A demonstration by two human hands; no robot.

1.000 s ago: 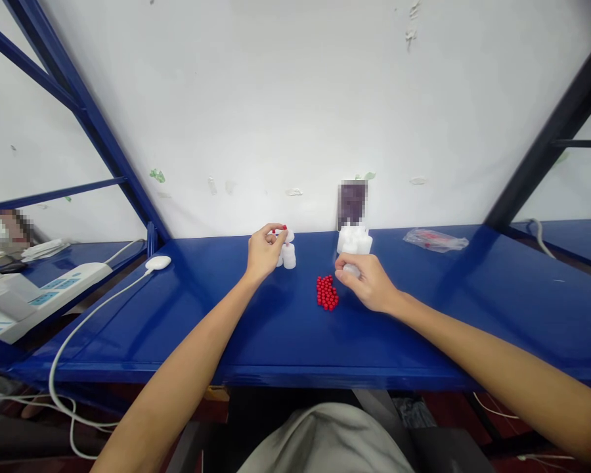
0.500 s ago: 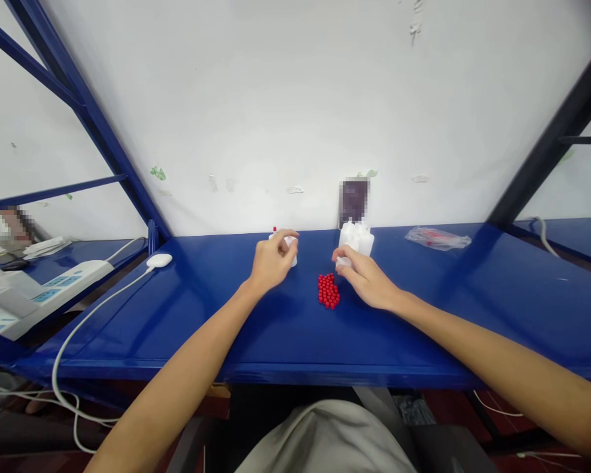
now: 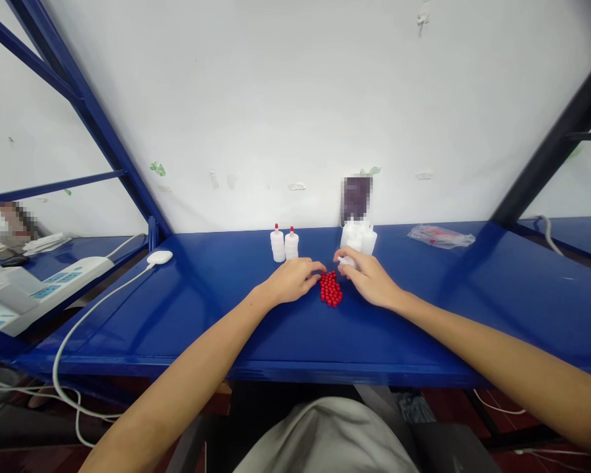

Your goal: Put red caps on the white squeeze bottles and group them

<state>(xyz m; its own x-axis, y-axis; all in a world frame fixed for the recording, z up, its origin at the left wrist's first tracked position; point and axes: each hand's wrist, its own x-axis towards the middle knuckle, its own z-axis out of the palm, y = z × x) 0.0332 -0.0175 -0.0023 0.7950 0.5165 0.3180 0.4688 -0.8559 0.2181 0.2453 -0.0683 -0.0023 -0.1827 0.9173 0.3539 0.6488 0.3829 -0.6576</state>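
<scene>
Curving in at the left edge of a pile of red caps (image 3: 331, 289), the left hand (image 3: 293, 280) has its thumb and forefinger parted, the tips close together near the nearest caps; whether it touches one cannot be told. The right hand (image 3: 372, 279) is closed around a small white bottle (image 3: 346, 261), held tilted just beyond the right side of the pile, its narrow tip pointing left and partly hidden by the fingers. The caps lie bunched on the blue bench (image 3: 404, 335), between the two hands. Behind the left hand stand two capped bottles (image 3: 291, 245), upright side by side, each white with a red top. Just behind the right hand is a cluster of white bottles (image 3: 368, 240), packed together. A dark panel (image 3: 357, 197), blurred out, leans on the wall (image 3: 276, 118) behind them. Farther right lies a clear plastic bag (image 3: 448, 238) with something red inside. Well to the left, a white puck (image 3: 159, 257) with a cable rests near a power strip (image 3: 69, 284).
</scene>
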